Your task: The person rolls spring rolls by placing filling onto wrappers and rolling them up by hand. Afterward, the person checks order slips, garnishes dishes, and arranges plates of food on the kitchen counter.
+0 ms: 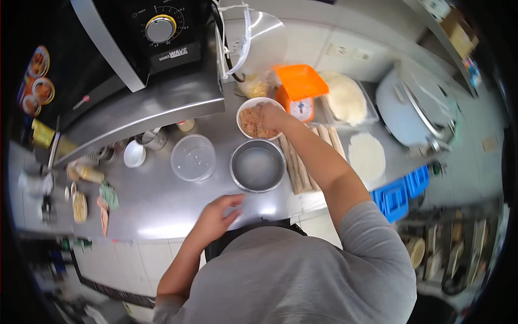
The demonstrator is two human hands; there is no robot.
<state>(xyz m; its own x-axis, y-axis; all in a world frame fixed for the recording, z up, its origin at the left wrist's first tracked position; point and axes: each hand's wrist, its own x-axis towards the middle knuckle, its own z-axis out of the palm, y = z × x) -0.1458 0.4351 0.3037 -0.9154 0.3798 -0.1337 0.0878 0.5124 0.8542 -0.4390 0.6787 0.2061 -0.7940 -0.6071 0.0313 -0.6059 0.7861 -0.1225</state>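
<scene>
My right hand (pixel 269 116) reaches into a white bowl (pixel 243 110) of pinkish-orange minced filling (pixel 253 123); its fingertips are hidden in the bowl, so its grip is unclear. Above the steel counter's front edge, my left hand (pixel 222 212) is empty, with fingers apart. A round metal pan (pixel 257 166) with liquid in it stands just in front of the white bowl. To its left is a clear plastic container (pixel 193 158) with small white specks. Long rolled pieces (pixel 293 164) lie side by side under my right forearm. Farther right rests a pale flat sheet (pixel 367 156).
Behind the bowl stands an orange kitchen scale (pixel 303 83). A tray (pixel 370 97) holds a pale stack, beside a large lidded pot (pixel 408 105). A microwave (pixel 162 52) sits on a steel shelf at upper left. A small white bowl (pixel 134 154) and blue plastic bins (pixel 394 198) flank the counter.
</scene>
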